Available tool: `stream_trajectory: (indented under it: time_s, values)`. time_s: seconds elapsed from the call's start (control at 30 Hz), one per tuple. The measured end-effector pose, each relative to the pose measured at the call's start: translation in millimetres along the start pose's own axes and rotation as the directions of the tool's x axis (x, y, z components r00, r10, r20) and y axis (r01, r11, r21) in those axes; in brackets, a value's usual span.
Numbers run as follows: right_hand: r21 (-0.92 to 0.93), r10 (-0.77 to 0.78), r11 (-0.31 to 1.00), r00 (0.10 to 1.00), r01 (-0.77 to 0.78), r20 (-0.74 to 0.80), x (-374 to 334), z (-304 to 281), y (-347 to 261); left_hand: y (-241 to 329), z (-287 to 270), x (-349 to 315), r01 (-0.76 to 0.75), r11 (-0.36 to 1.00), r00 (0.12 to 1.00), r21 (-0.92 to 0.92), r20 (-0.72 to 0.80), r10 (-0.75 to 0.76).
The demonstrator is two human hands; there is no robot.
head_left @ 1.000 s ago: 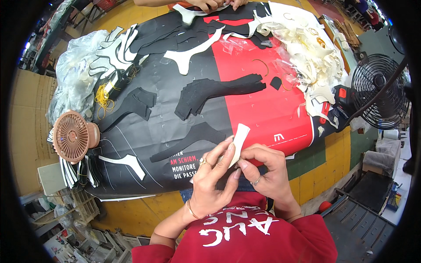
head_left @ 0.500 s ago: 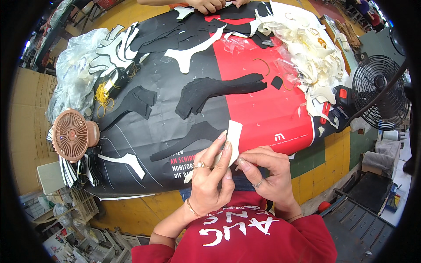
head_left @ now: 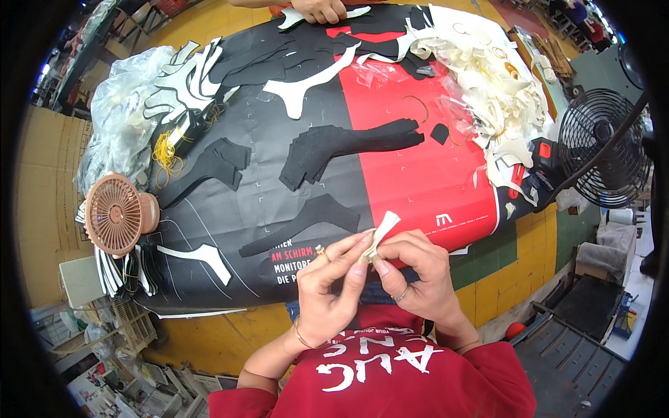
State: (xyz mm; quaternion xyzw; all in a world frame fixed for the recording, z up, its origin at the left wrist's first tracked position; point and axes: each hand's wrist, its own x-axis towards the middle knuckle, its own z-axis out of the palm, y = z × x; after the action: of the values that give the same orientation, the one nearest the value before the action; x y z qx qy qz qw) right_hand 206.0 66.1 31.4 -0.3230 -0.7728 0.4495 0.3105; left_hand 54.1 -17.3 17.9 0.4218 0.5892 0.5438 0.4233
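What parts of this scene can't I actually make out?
From the head view:
White piece: its gripped part, covered by the left hand and right hand.
Co-worker's hand: most of the body behind it, cut off by the upper edge.
Lower-left clutter: single items, too small.

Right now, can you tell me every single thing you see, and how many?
White piece: one, white, between both hands
Black pieces: many, black, across the table
White cut-outs: several, white, far-left pile
Scraps: uncountable heap, cream, table's far right
Table cover: one, black and red, underneath
Small fan: one, pink, left
Big fan: one, black, right
Plastic: uncountable, clear, far left
Strings: tangled, yellow, left
Clutter: too jumbled, mixed, lower left
Co-worker's hand: one, bare, far edge
Shirt: one, dark red, bottom
Left hand: one, bare, front
Right hand: one, bare, front
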Motion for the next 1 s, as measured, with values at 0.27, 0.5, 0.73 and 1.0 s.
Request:
stream_trajectory:
  time_s: [0.27, 0.5, 0.73, 1.0]
  values:
    - [0.456, 0.233, 0.871, 0.971, -0.185, -0.05, -12, -2, 12, -7, -27, 8, 0.038, 0.888, 0.932, -0.457, -0.304, -0.196]
    - [0.639, 0.245, 0.765, 0.952, -0.075, -0.182, -22, -35, 33, -6, -154, 31, -0.299, 0.954, 0.446, 0.017, -0.881, 0.156]
    - [0.826, 0.292, 0.557, 0.951, -0.084, -0.1, -19, -48, 32, -28, -173, 51, 0.203, 0.44, 0.742, 0.875, -0.431, 0.514]
    - [0.033, 0.026, 0.999, 0.997, -0.024, -0.069, -2, 4, -5, 1, -29, -3, -0.114, 0.984, 0.978, 0.136, 0.19, 0.087]
